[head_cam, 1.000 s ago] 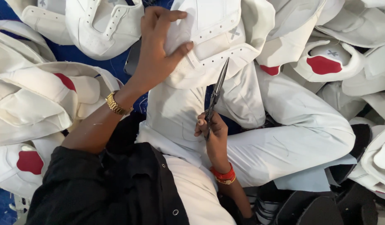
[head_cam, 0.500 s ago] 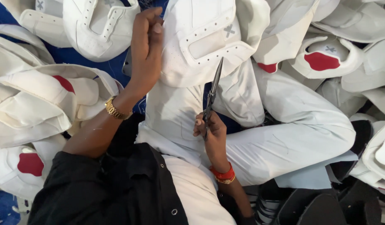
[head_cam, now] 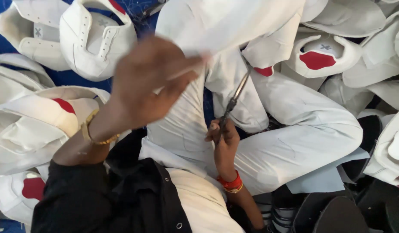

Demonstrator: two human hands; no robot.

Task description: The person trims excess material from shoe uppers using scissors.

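**White upper in one hand, scissors in the other**

My left hand (head_cam: 143, 86), blurred, pinches the edge of a white shoe upper (head_cam: 221, 26) lifted above my lap. It looks light, floppy and smooth like synthetic leather, so I judge it best held near a stitched edge. My right hand (head_cam: 223, 140) is closed round the handles of slim metal scissors (head_cam: 234, 101), blades up. More white uppers with red patches (head_cam: 316, 58) lie heaped on the blue sheet (head_cam: 74, 78)
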